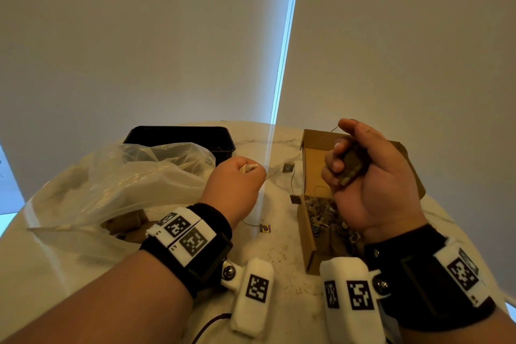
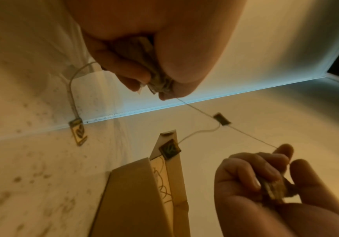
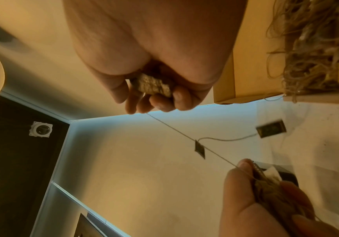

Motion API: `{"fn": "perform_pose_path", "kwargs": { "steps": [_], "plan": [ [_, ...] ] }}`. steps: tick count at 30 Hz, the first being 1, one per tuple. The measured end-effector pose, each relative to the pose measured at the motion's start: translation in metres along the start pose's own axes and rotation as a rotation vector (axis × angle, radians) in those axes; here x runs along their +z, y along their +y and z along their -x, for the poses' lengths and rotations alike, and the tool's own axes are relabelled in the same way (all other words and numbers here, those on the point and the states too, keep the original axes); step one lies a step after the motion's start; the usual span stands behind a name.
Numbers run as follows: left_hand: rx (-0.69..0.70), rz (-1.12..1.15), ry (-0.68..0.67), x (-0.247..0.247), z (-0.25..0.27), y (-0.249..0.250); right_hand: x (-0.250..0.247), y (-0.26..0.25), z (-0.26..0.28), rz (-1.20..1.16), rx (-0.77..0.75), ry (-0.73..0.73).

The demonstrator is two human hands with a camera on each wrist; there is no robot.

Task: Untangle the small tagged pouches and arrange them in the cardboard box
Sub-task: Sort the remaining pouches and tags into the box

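A small brown mesh pouch (image 1: 352, 167) sat gripped in the right hand (image 1: 371, 179), right of centre, above the open brown cardboard box (image 1: 308, 220). The left hand (image 1: 237, 181) pinched another pale pouch (image 2: 154, 75); a thin taut string (image 2: 245, 133) joined both fists.

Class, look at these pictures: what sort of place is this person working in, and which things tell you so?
Probably a room in a home or office, not a workshop: a round marble-look table, pale roller blinds covering a window behind it, and a recessed ceiling light.
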State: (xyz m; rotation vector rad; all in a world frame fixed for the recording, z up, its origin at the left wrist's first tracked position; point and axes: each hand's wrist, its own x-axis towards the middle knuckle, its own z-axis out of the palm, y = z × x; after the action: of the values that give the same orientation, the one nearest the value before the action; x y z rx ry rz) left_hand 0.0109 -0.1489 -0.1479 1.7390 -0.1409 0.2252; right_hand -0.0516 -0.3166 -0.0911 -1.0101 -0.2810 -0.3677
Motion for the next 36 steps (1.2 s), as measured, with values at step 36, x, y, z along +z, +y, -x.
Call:
{"fn": "perform_pose_path", "kwargs": {
  "steps": [36],
  "plan": [
    [0.322, -0.077, -0.225, 0.000, 0.030, 0.036, 0.011, -0.001, 0.004, -0.056, 0.049, 0.024]
  ]
}}
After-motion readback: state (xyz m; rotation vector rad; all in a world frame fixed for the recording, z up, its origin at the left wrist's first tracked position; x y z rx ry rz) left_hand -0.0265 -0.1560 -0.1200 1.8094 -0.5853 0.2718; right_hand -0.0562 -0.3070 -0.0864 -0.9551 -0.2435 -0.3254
